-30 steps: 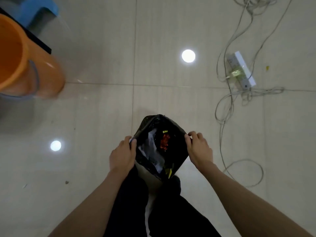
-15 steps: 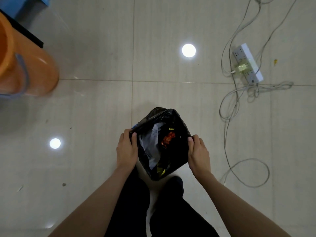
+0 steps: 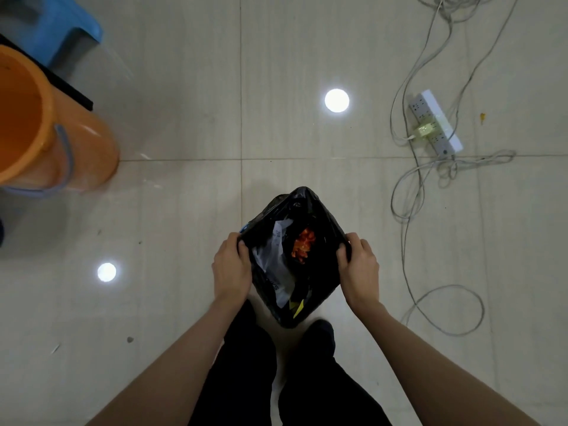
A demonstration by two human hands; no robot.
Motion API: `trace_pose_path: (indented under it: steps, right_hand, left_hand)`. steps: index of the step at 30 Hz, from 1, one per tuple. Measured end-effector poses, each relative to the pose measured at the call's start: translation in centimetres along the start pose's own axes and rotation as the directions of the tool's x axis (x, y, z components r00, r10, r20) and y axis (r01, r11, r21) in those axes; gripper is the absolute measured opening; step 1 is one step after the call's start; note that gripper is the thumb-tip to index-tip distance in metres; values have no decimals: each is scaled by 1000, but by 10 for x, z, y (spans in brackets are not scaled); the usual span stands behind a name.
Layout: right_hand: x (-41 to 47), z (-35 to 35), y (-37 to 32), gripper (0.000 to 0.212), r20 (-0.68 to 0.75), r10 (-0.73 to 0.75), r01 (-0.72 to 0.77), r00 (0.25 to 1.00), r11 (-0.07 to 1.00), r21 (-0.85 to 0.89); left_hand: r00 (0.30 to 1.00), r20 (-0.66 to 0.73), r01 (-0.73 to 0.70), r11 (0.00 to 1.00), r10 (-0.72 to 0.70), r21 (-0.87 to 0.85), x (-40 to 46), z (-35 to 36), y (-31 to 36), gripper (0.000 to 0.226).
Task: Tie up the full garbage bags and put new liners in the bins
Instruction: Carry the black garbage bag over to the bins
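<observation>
A black garbage bag [image 3: 319, 281] hangs open in front of my legs, above the tiled floor. White paper, an orange-red wrapper and a yellow scrap show inside it. My left hand [image 3: 230, 265] grips the bag's left rim, fingers curled over the edge. My right hand [image 3: 358, 265] grips the right rim the same way. The two hands hold the mouth spread wide. An orange bin [image 3: 46, 127] stands at the left edge with no liner visible in it.
A white power strip [image 3: 436, 126] with a yellow plug and loose grey cables [image 3: 408, 192] lie on the floor to the right. A blue stool [image 3: 61, 26] and a dark furniture edge sit behind the bin. My dark trouser legs are below the bag.
Both hands keep their hold on the bag's rim while the mouth is pulled a little wider. The view has shifted slightly, bringing the blue stool back into sight.
</observation>
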State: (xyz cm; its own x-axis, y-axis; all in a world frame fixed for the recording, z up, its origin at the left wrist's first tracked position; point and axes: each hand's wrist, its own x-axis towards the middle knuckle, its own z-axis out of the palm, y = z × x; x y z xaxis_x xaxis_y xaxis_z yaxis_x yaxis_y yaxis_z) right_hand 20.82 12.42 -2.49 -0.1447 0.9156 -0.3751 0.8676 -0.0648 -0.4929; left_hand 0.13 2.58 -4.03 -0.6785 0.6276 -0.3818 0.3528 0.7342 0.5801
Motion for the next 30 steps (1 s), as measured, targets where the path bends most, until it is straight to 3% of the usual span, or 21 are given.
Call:
trace_pose_path:
  steps: [7, 15, 23, 30]
  right_hand:
    - [-15, -106, -89, 29, -48, -74, 77, 996, 995, 59]
    - [-40, -283, -237, 35, -151, -126, 136, 981, 989, 61]
    - [-73, -445, -385, 26, -273, -200, 246, 941, 959, 144]
    - [-58, -528, -462, 24, -368, -244, 326, 897, 929, 178]
  left_hand:
    - [996, 19, -86, 996, 85, 28, -10, -107, 86, 17]
    - [977, -26, -209, 977, 211, 40, -23, -285, 255, 19]
    - [900, -119, -415, 908, 419, 60, -26, -475, 405, 12]
    - [844, -168, -510, 859, 509, 39, -11, -560, 497, 10]
